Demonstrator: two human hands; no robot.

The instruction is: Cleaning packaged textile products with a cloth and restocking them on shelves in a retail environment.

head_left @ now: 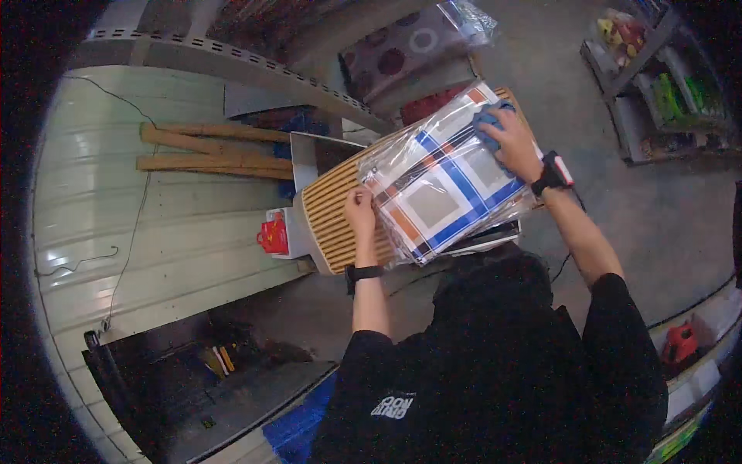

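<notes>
A stack of flat packages in clear plastic film [435,203], patterned in blue, orange, white and grey, lies at a slant on a slatted wooden surface [330,214]. My right hand [513,139] is shut on a crumpled blue cloth [490,124] and presses it on the upper right part of the top package. At the left edge of the stack is my left hand [360,209], its fingers curled near the plastic; whether they pinch the film cannot be told. Both wrists wear black bands.
A red and white container [275,235] stands left of the slatted surface, near wooden boards [220,151] by a pale corrugated wall. Behind is a dotted, fabric-like panel [400,52]. Shelving with bagged goods [643,87] stands at upper right; a dark open bin-like unit [203,377] lies lower left.
</notes>
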